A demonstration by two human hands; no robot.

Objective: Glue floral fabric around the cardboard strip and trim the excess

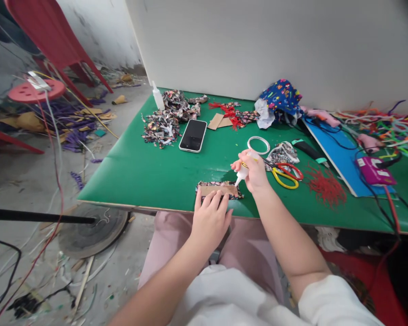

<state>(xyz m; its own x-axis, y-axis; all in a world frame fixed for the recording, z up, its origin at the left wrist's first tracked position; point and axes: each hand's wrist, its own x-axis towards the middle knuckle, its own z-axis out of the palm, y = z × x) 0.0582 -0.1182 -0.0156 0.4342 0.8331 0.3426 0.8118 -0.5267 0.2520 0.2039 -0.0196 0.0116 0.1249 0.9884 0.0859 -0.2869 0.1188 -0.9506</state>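
Fabric-edged cardboard [216, 189]: one; bottles [242, 173]: two.

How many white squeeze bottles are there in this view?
2. One, the far bottle, is beside fabric scraps at the back left; the right hand holds the other bottle, tip down. Others may be hidden.

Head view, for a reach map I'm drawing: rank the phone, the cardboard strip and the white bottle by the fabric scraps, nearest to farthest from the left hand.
1. Cardboard strip: touched by the left hand, at the table's near edge.
2. Phone: beyond the hand, slightly left.
3. White bottle: far left, beside the fabric scraps.
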